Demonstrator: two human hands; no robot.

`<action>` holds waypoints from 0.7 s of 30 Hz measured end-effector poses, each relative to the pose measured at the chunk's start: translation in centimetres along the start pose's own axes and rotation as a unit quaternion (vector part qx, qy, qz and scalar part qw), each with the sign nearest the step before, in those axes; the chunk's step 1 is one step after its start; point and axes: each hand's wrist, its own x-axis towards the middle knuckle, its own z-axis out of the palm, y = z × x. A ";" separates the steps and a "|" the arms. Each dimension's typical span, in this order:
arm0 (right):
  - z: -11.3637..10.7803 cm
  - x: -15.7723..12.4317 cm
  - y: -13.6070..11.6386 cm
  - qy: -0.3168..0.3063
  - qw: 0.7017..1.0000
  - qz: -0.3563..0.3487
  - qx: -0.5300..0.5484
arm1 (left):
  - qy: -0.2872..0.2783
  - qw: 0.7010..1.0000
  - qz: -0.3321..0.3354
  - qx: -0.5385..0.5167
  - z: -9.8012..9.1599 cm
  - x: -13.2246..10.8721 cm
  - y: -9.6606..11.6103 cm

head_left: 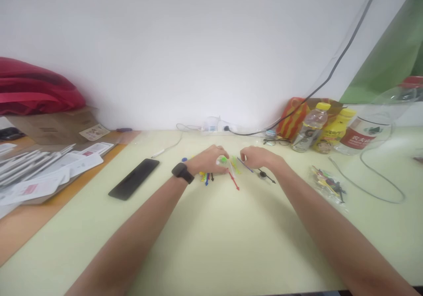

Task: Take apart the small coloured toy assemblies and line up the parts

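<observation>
My left hand (pixel 211 158), with a black watch on the wrist, has its fingers curled round a clear plastic piece with green in it (pixel 223 160). A red arrow-tipped stick (pixel 235 182) slants down from beside it. Blue, black and yellow sticks (pixel 206 178) lie under and beside that hand. My right hand (pixel 257 157) has thumb and fingers pinched at the end of a thin blue stick (pixel 246 165). Yellow-green sticks (pixel 236 164) are between the hands. A black stick with a round part (pixel 263 174) lies under the right hand.
A black phone (pixel 134 179) lies at left, beside papers (pixel 49 168) and a cardboard box (pixel 53 126). Bottles (pixel 310 127) and glasses (pixel 276 141) stand or lie at back right. A bag of coloured sticks (pixel 328 185) and a looped cable (pixel 380 197) are at right.
</observation>
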 end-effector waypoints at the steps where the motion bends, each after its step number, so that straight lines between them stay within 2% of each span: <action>1: -0.1 0.0 0.1 0.003 1.000 -0.004 0.007 | -0.005 1.000 -0.002 0.002 0.1 0.0 -0.2; 5: -0.6 0.1 0.5 0.023 0.998 -0.029 0.042 | -0.015 1.000 -0.006 -0.009 0.2 0.1 -0.5; 8: -0.8 0.3 0.5 0.036 0.987 -0.047 0.152 | 0.028 0.999 -0.001 -0.032 -0.2 0.1 -0.1; 10: -0.8 0.5 0.3 0.048 0.954 -0.060 0.289 | 0.084 0.994 0.003 -0.071 -0.6 0.3 0.6; 13: -0.7 0.8 -0.2 0.074 0.869 -0.086 0.481 | 0.156 0.974 0.011 -0.166 -1.4 0.9 2.0; 15: -0.6 1.0 -0.7 0.088 0.813 -0.105 0.565 | 0.190 0.955 0.017 -0.229 -1.7 1.2 2.7; 17: -0.6 1.0 -1.2 0.093 0.772 -0.126 0.616 | 0.216 0.940 0.016 -0.264 -2.0 1.4 3.0; 19: -0.6 0.9 -1.6 0.095 0.756 -0.126 0.635 | 0.237 0.933 0.005 -0.271 -2.3 1.5 3.1; 21: -0.7 0.8 -1.9 0.107 0.762 -0.095 0.632 | 0.262 0.927 -0.009 -0.267 -2.4 1.5 3.1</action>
